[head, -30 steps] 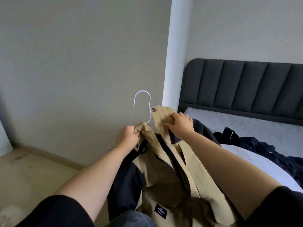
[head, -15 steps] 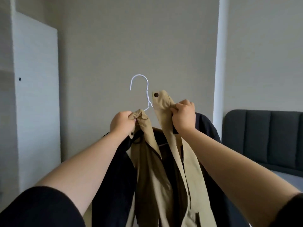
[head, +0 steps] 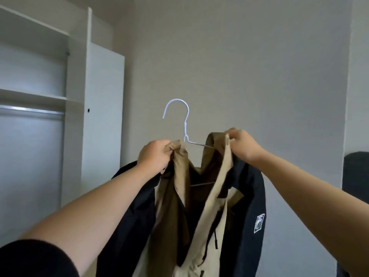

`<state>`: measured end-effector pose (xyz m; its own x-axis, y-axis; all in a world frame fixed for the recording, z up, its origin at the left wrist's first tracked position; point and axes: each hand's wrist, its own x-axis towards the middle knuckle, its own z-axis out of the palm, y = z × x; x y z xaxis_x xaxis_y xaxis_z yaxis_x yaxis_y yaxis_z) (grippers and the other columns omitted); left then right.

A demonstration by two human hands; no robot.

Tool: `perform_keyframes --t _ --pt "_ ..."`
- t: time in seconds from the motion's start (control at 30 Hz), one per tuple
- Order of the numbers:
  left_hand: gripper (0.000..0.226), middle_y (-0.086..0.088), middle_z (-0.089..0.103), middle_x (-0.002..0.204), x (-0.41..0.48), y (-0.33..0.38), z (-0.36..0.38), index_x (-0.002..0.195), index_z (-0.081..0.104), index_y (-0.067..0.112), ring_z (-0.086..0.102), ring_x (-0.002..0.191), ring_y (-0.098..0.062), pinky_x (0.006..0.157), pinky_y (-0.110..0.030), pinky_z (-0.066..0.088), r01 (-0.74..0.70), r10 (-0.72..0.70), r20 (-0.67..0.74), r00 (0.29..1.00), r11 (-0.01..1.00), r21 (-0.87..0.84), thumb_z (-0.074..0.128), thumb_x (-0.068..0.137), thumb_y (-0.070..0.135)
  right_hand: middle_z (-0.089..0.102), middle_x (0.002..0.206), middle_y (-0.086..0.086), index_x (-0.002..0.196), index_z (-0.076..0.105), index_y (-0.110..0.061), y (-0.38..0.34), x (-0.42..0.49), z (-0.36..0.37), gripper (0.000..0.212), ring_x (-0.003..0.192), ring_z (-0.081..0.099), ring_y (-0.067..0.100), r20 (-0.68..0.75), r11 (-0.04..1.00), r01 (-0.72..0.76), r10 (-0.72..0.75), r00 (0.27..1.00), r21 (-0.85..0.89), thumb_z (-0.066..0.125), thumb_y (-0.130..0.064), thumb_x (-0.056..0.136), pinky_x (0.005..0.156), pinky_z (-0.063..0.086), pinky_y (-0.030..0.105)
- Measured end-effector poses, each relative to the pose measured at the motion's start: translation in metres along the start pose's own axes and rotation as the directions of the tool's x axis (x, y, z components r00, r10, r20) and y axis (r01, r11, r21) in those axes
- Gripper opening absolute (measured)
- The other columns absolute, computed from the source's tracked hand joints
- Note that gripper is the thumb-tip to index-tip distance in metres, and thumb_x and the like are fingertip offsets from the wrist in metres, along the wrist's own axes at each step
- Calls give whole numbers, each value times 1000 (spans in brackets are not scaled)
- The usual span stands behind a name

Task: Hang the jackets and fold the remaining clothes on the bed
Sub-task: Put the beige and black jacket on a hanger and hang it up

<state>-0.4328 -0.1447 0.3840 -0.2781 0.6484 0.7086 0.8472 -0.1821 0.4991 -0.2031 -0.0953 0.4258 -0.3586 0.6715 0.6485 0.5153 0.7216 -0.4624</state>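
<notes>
Open wardrobe [head: 40, 96] stood at far left, a silver rail [head: 30, 111] running across it, and I judged that was where this was headed. The jacket [head: 209, 216], tan down the front with dark navy sleeves, hung in mid-air between my two arms. Only a corner of the dark headboard [head: 356, 176] showed at far right. My left hand [head: 154, 156] gripped the left side of the collar, fingers [head: 167, 145] curled tight into the tan cloth. My right hand [head: 242, 145] pinched the right collar edge, fingers [head: 231, 132] closed on it. The white wire hanger [head: 185, 124] sat inside the shoulders, hook poking up between my hands. Step in hand, as I read it: hanging a jacket. The next move called for carrying it left and dropping that hook over the rail.
</notes>
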Motion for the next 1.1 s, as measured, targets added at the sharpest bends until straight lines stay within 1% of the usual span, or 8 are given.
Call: perform_keyframes --t 0.07,0.17,0.4,0.53,0.73,0.87,0.97,1.1 --pt "22 -10 59 67 0 -11 -2 66 51 8 58 72 -31 58 -32 38 -44 44 6 999 999 25 46 87 10 60 111 6 107 63 -11 7 3 15 21 98 55 20 162 984 6 23 987 -176 49 -22 96 80 37 25" --pt "25 -3 55 60 -1 -24 0 62 50 12 56 68 -27 56 -31 37 -78 76 33 997 994 70 46 87 12 59 78 -2 75 62 -12 18 0 43 30 71 52 11 373 949 -41 162 914 -312 52 -35 94 64 37 21" --pt "29 -1 57 117 -11 -59 15 112 61 21 47 113 -21 95 -36 42 -10 3 109 994 997 71 46 89 14 44 52 -5 50 40 -16 43 -15 100 44 52 42 12 -102 959 -247 234 967 -142 58 -24 90 47 28 24" --pt "51 1 47 122 -26 -67 36 122 47 21 40 116 -21 86 -32 39 -29 13 43 999 917 398 55 82 52 41 52 -1 54 36 -14 50 -24 110 38 53 41 21 -222 953 -267 232 947 -144 55 -17 86 47 26 25" --pt "21 -6 50 98 -27 -61 36 109 55 10 45 87 -22 68 -32 40 13 -48 32 998 728 686 46 90 15 43 56 2 57 37 -13 60 -34 108 34 61 45 28 -256 954 -262 220 941 -144 53 -16 86 50 27 27" --pt "19 -10 60 91 -25 -49 39 97 60 5 57 79 -26 66 -33 48 159 -237 148 960 899 408 43 89 4 45 58 3 59 39 -11 72 -48 112 33 62 46 28 -224 936 -280 233 946 -212 53 -18 89 50 28 28" --pt "41 -15 62 118 -23 -29 41 130 54 9 58 106 -30 94 -34 46 181 -182 -11 983 982 -56 41 91 6 44 55 4 59 37 -11 78 -54 112 37 58 42 27 -243 941 -241 182 953 -239 53 -20 91 47 26 27" --pt "52 -7 62 85 -65 -4 69 138 47 19 55 77 -9 77 -11 42 -48 -72 -257 964 901 -431 43 89 2 45 54 4 56 37 -11 83 -60 116 39 55 42 26 -222 949 -228 179 959 -219 54 -21 90 45 25 27"
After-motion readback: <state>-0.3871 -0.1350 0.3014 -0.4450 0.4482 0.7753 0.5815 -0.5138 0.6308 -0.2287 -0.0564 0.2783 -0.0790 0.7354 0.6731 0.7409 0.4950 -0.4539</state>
